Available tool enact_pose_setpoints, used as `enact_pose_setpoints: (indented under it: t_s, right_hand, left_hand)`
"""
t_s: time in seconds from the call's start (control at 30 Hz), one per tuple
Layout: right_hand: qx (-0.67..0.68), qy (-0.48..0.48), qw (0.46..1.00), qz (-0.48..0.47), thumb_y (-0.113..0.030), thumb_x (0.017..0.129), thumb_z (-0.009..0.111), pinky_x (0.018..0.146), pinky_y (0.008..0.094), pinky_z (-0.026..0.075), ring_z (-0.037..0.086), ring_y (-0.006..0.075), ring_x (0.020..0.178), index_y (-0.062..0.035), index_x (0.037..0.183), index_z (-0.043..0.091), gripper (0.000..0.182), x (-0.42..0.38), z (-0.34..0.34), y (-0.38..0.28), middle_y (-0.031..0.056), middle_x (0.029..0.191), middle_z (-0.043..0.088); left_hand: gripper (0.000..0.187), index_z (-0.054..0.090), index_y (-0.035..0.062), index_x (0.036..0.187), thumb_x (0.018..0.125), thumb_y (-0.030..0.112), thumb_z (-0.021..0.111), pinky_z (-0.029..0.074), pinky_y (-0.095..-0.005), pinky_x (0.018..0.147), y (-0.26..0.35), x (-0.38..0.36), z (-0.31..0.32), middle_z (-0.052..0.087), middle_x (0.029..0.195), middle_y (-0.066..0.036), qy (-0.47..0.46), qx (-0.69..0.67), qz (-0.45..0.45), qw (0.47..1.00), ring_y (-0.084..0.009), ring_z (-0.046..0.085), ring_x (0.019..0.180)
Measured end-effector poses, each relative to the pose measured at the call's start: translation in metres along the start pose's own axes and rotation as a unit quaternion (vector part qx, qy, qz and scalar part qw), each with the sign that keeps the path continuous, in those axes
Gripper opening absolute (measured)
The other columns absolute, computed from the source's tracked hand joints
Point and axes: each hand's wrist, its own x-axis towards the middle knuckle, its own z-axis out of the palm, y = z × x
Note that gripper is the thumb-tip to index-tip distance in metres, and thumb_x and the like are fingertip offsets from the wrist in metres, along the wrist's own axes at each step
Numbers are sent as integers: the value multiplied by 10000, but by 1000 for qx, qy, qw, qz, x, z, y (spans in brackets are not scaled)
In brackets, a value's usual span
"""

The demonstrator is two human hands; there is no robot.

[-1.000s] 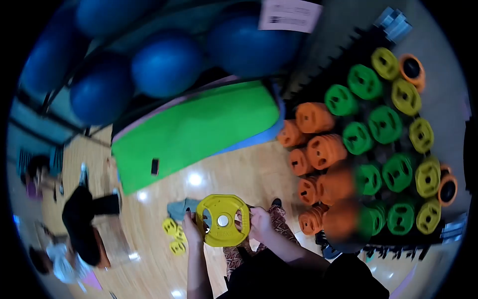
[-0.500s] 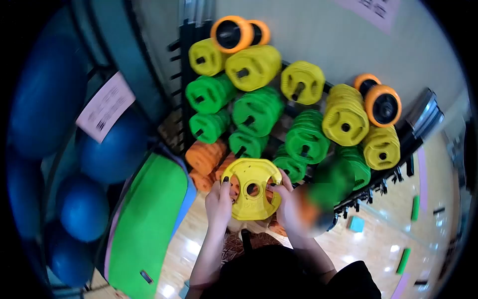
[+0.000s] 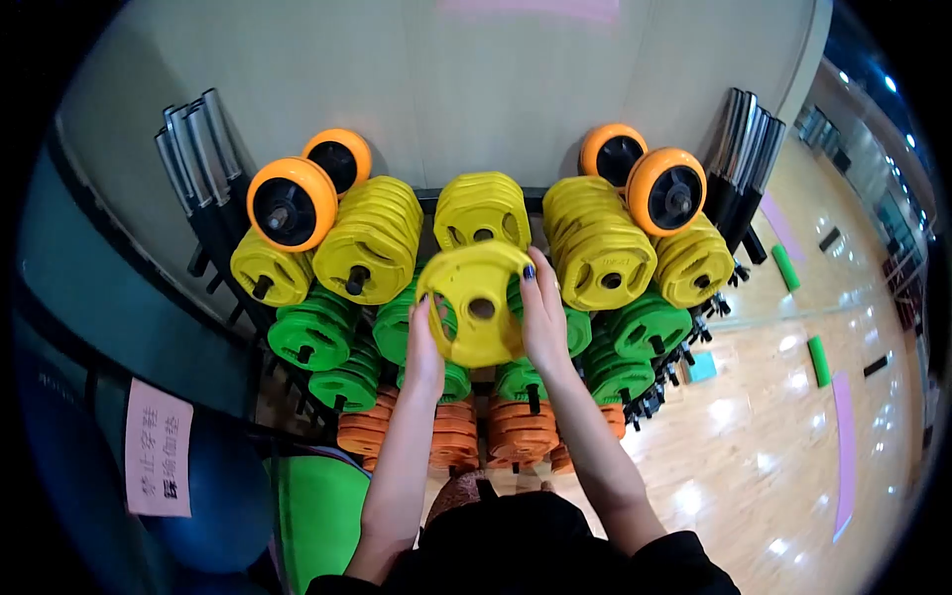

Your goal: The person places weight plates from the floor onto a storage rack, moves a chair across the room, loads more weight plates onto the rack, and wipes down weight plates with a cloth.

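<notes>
A yellow weight plate (image 3: 458, 342) is held up between my two hands, its round centre hole facing me. My left hand (image 3: 423, 342) grips its left cut-out, and my right hand (image 3: 543, 315) wraps the right side, dark-nailed fingers at the upper edge. Just beyond, overlapped by the held plate, a stack of yellow plates (image 3: 483, 206) sits on the rack's upper row. More yellow plates (image 3: 369, 238) hang to the left and others (image 3: 600, 238) to the right. Green plates (image 3: 313, 329) fill the rows beneath, with orange plates (image 3: 523, 433) lowest.
Orange-rimmed wheels (image 3: 292, 203) rest at both upper ends of the rack, near upright metal bars (image 3: 203, 149). Blue exercise balls (image 3: 213, 496) and a green mat (image 3: 322, 511) are at lower left. A blue block (image 3: 702, 367) lies on the wooden floor at right.
The held yellow plate has risen toward the upper row of the rack, still in both hands. My view has turned to face the rack squarely.
</notes>
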Motion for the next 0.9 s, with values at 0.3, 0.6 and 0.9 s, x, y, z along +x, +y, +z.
enact_pose_setpoints:
  t_s: [0.3,0.6,0.9]
  right_hand:
    - [-156,28,986,-49,-202,835,395,885,364,317,406,333,1044,0,1182,348,404,24,22,10,192,1135,426]
    - [-184,72,979,-51,-227,808,476,965,406,209,267,384,1143,111,1205,205,588,32,33,50,280,1230,262]
    - [-242,39,968,-55,-270,792,493,957,430,180,245,388,1143,51,1230,232,603,95,51,70,256,1234,245]
  left_hand:
    - [419,238,116,1224,877,343,297,250,-355,948,-33,67,-12,322,1223,-58,-56,24,48,997,-189,308,1142]
    - [526,93,31,1270,861,260,331,142,-319,985,-12,69,5,196,1283,-118,-106,90,81,987,-197,203,1203]
    - [616,29,28,1315,861,298,345,92,-350,1004,-25,127,27,15,1345,-140,16,109,180,977,-243,48,1256]
